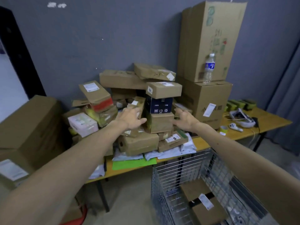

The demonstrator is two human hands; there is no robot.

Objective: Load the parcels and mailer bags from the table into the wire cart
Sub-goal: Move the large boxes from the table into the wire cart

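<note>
A: Both spread open, the left hand (131, 117) and right hand (185, 119) flank the plain brown cardboard box (159, 123) mid-pile on the yellow wooden table (271, 123).

B: Risky. Pull it and the dark navy box (159, 105) stacked on top may topple.

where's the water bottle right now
In the head view, upper right: the water bottle stands upright on top of the big box, right in front of the tall carton.
</note>
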